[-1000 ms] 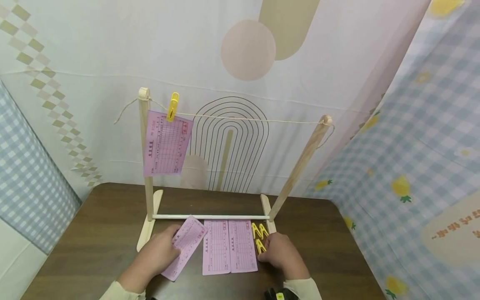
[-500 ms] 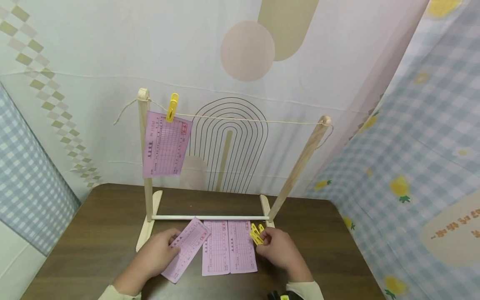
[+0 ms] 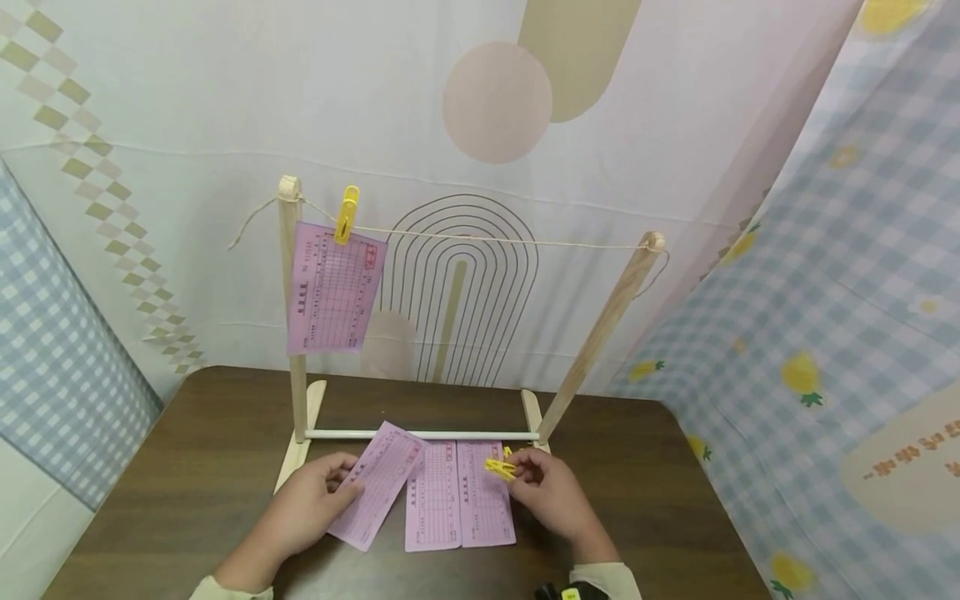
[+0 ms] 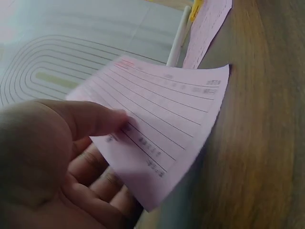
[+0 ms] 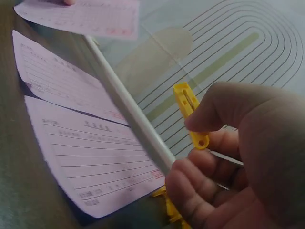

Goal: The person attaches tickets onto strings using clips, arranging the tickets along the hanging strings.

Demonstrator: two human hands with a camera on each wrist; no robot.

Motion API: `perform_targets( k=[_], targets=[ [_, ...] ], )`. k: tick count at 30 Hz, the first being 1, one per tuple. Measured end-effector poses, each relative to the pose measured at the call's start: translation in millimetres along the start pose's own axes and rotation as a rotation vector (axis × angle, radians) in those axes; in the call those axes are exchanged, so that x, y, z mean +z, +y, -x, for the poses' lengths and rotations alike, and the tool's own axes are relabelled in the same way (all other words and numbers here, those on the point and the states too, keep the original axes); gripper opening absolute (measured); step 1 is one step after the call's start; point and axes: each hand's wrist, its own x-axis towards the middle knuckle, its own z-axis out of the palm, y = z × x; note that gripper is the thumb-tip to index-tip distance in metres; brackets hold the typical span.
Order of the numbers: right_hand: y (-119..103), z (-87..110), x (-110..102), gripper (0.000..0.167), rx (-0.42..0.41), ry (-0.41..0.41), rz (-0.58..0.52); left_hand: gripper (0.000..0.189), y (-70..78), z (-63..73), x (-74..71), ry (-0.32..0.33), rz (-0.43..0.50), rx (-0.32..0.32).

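Observation:
My left hand (image 3: 309, 505) pinches a pink printed slip (image 3: 384, 483) by its left side, thumb on top; in the left wrist view the slip (image 4: 167, 109) is lifted off the table and slightly bent. A yellow clothespin (image 3: 498, 469) is pinched between thumb and fingers of my right hand (image 3: 553, 493), and the right wrist view shows this clothespin (image 5: 190, 114) pointing away from the palm. Two more pink slips, a left one (image 3: 432, 508) and a right one (image 3: 486, 504), lie side by side between the hands. Other yellow clothespins (image 5: 170, 207) lie partly hidden behind the right hand.
A wooden stand with a left post (image 3: 288, 275) and right post (image 3: 600, 333) carries a string (image 3: 465, 239). One pink slip (image 3: 333, 292) hangs there from a yellow clothespin (image 3: 347, 215). A white bar (image 3: 420, 434) joins the posts near the brown table (image 3: 645, 500).
My right hand has picked up a yellow clothespin from the table and lifted it leftward over the right slip. The left hand has raised its slip and turned it slightly.

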Motion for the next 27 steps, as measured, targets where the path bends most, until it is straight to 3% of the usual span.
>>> perform_targets(
  k=[6,16,27],
  targets=[
    [8.7,-0.2,4.7,0.030,0.004,-0.045,-0.159,0.019,1.1,1.0,-0.8,0.011,0.077,0.007],
    [8.2,-3.3,8.0,0.037,0.017,-0.055,-0.313,0.027,7.7,-0.7,-5.0,0.025,0.243,-0.026],
    [-14.0,-10.9,-2.9,0.042,-0.085,-0.026,-0.281,0.031,18.5,-1.5,-7.1,0.081,0.302,0.014]
  ],
)
